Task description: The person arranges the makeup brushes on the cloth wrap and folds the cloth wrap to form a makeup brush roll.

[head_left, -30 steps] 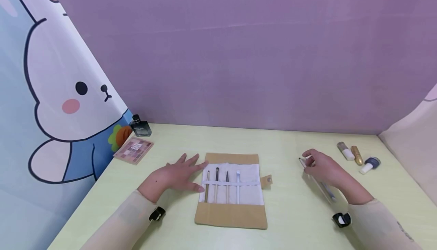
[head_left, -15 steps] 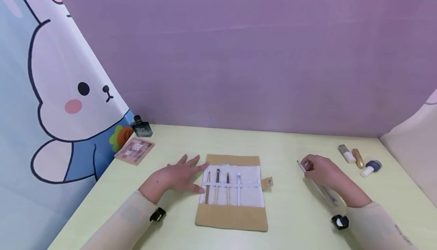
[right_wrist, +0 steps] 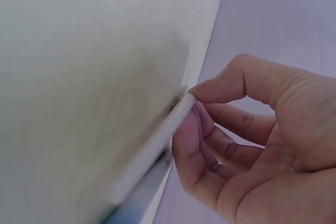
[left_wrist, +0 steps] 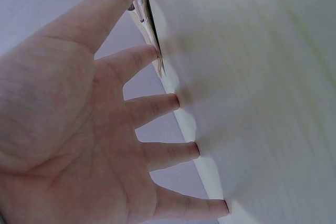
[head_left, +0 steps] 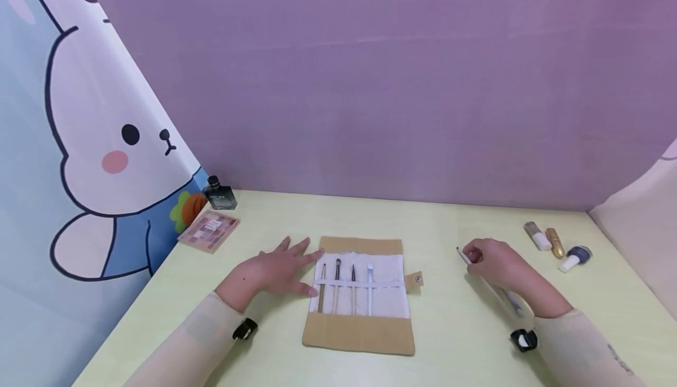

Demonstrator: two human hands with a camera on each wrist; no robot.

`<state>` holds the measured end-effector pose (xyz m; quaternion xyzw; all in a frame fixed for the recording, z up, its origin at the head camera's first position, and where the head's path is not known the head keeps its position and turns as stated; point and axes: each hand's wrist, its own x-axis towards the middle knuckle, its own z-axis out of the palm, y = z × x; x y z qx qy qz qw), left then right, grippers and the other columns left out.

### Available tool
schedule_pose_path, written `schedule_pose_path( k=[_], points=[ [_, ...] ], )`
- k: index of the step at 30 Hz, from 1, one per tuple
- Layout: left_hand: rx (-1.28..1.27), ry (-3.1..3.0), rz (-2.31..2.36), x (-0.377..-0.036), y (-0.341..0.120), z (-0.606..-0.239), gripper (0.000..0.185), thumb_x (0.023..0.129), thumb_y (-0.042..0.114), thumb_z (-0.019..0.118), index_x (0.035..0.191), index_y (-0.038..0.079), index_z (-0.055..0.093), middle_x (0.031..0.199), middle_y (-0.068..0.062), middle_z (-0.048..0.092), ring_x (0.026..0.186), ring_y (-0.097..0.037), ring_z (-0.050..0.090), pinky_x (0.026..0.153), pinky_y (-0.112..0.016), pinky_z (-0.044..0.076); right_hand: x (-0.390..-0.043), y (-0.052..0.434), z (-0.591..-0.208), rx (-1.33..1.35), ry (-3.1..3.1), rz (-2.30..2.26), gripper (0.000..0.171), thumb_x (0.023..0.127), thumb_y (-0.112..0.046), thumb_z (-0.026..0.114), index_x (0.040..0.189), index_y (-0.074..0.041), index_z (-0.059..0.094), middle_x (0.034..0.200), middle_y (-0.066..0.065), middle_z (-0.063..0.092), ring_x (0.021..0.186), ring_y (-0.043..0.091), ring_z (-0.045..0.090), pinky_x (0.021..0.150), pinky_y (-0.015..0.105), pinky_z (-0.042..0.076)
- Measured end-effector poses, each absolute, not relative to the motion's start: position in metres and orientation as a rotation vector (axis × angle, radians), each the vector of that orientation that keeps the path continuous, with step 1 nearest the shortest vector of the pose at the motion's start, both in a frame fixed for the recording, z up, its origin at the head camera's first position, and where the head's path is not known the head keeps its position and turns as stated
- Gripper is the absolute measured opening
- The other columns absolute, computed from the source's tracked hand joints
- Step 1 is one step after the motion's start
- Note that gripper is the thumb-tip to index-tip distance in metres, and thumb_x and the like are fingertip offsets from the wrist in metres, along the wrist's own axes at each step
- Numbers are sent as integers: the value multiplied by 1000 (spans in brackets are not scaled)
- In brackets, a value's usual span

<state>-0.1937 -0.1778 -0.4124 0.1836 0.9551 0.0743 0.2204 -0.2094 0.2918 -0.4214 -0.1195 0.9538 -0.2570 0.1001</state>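
A tan brush roll [head_left: 359, 334] lies unfolded, with several makeup brushes [head_left: 353, 293] tucked under the band across its pale lining. My left hand [head_left: 271, 274] rests on the table with fingers spread, its thumb and index fingertips at the roll's left edge. To the right of the roll, my right hand [head_left: 496, 262] pinches a slim, pale makeup brush [right_wrist: 152, 153] between thumb and fingertips. Its dark-tipped end sticks out leftward past the fingers in the head view. Another brush [head_left: 514, 303] shows beneath the right wrist, partly hidden by the hand.
At the back left stand a dark perfume bottle [head_left: 221, 196] and a pink eyeshadow palette [head_left: 209, 231]. Toward the right lie a small white-capped bottle [head_left: 537, 236], a gold tube [head_left: 554, 242] and a dark blue, white-handled item [head_left: 575, 258]. The roll's snap tab [head_left: 414, 281] points right.
My right hand has shifted slightly left with the pinched brush, whose dark tip now reaches farther left. My left hand stays at the roll's edge.
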Motion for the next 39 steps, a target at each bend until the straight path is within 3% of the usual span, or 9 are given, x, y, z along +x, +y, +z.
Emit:
schedule_pose_path(
  k=[5,11,18,29,34,39],
  points=[
    [494,2633,221,-192,-176,-412,95,91,70,72,169,37,29,183,-9,13,165,-56,9,110,-95,22,-208,290,-420,-340,2798,-819,41,91,-3,71,129,10,64,107,16,72,95,24,68,79,37,57],
    [489,2628,214,-191,-175,-411,95,91,69,71,169,37,30,183,-9,13,165,-55,8,110,-95,22,-205,286,-415,-357,2770,-960,45,91,-5,72,133,7,63,106,12,70,98,22,67,71,27,54],
    [513,2644,188,-197,-174,-410,94,92,71,70,169,38,29,183,-8,12,166,-55,9,110,-94,23,-207,284,-408,-391,2724,-1133,44,95,-7,72,135,7,61,107,11,67,94,14,63,70,22,56],
    [492,2630,203,-194,-173,-408,94,91,70,71,169,39,29,183,-9,12,166,-54,8,111,-94,21,-206,275,-404,-445,2585,-1460,48,97,-3,67,141,9,54,120,20,63,96,2,64,81,22,62],
    [495,2637,201,-193,-174,-409,93,91,70,72,169,39,30,183,-9,13,165,-55,9,111,-94,22,-209,266,-397,-435,2487,-1572,51,96,-3,69,142,11,50,123,24,61,98,3,68,84,25,65],
    [491,2638,206,-193,-177,-409,93,91,69,72,169,38,30,182,-10,14,165,-56,9,110,-94,22,-214,251,-390,-444,2362,-1703,51,96,1,70,139,13,46,118,17,58,98,9,72,86,31,67]
  ],
)
